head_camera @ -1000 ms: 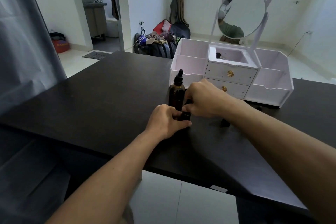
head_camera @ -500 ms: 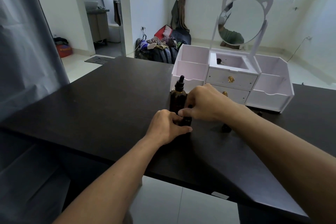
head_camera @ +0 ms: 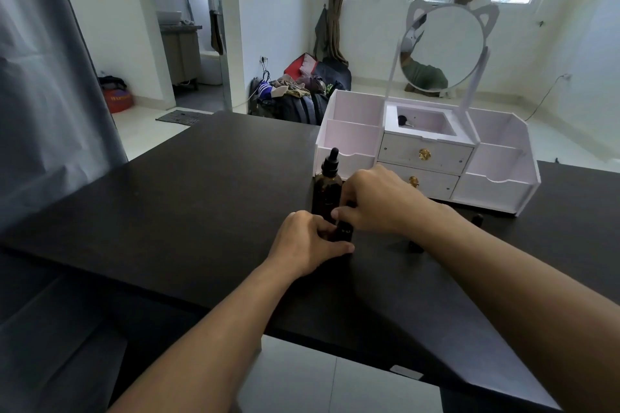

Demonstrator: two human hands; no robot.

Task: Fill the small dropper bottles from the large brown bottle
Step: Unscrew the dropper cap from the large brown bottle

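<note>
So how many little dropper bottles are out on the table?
3 that I can see: one small dropper bottle gripped between both hands, one just behind the right forearm, and one by the white organizer's front edge. The arms may hide others.

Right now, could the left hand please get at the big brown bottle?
Probably yes: the big brown bottle stands just beyond the left hand with nothing between them, but that hand grips a small bottle it must release first.

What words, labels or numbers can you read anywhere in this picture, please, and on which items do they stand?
None can be read.
Orange object on the far floor: dark marks, too blurred to read.
Large brown bottle: no label visible.
Small bottle held by both hands: no print visible.
</note>
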